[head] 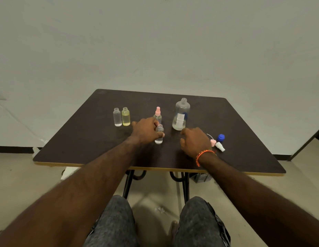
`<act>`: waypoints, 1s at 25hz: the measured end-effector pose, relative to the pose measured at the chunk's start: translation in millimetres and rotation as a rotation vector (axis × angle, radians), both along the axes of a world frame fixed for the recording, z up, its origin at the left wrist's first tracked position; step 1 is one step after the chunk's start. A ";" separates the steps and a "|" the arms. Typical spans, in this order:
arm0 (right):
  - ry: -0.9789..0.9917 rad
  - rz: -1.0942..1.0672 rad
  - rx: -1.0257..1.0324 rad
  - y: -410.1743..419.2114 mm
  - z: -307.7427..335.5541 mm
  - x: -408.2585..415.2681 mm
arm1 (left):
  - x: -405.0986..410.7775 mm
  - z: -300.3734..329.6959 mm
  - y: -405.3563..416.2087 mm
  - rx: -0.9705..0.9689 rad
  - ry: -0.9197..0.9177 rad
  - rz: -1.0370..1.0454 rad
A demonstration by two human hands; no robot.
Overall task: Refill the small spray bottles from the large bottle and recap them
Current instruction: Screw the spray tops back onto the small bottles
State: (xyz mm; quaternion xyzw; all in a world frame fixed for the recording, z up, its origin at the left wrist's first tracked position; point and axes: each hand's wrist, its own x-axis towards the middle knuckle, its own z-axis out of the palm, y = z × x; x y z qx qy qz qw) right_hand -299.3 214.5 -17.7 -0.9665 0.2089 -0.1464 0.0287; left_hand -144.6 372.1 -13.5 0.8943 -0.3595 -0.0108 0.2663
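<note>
The bench [83, 139] is bare along its near edge and far left. Two open bottles [121, 116] stand left of centre. A large bottle [181, 114] and loose caps [218, 141] crowd the right.

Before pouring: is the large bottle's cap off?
Off. The large bottle stands upright with a bare neck; a blue cap lies apart.

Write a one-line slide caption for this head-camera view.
Left hand grips an uncapped small bottle on the dark table; right hand rests near the open large bottle.
</note>
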 end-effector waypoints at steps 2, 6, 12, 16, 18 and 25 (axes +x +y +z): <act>0.040 -0.102 -0.006 -16.7 4.0 -7.5 | -7.4 -5.5 -8.1 -0.047 0.019 -0.012; 0.194 -0.260 0.095 -33.5 1.0 -19.9 | -16.0 -16.2 -26.0 -0.121 0.047 -0.013; 0.053 -0.273 0.105 -29.6 -7.0 -17.8 | -11.4 -22.1 -26.9 -0.169 0.089 -0.018; -0.251 -0.217 0.290 -27.5 38.5 -2.2 | -9.8 -20.5 -25.7 -0.186 0.150 -0.031; -0.328 -0.127 0.325 -23.1 69.0 2.8 | -8.7 -21.6 -25.2 -0.190 0.178 -0.036; -0.229 0.131 0.111 3.3 102.5 27.2 | -10.5 -30.0 -24.2 -0.263 0.194 -0.014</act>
